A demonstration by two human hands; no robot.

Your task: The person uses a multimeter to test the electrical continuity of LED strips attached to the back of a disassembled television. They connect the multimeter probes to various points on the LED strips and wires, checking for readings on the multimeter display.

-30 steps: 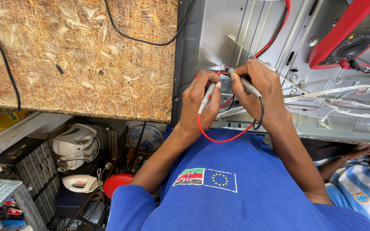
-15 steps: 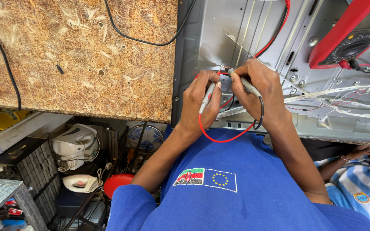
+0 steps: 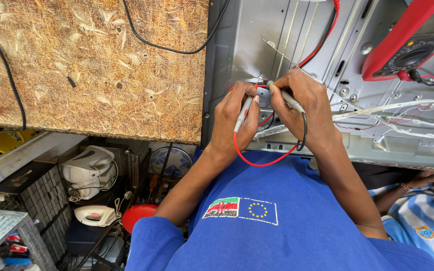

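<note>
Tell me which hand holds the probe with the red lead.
The left hand: its probe trails the red lead; the right hand probe's lead is black.

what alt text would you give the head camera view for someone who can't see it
A person in a blue shirt presses two slim grey test probes onto a grey metal panel, the left hand holding the red-wired probe and the right hand the black-wired probe. A red multimeter lies on the panel at upper right, and a rough chipboard sheet lies to the left.

The probe (image 3: 243, 111) tips are hidden behind the fingers (image 3: 247, 95). The meter (image 3: 408, 42) is cut off by the top and right edges.
</note>
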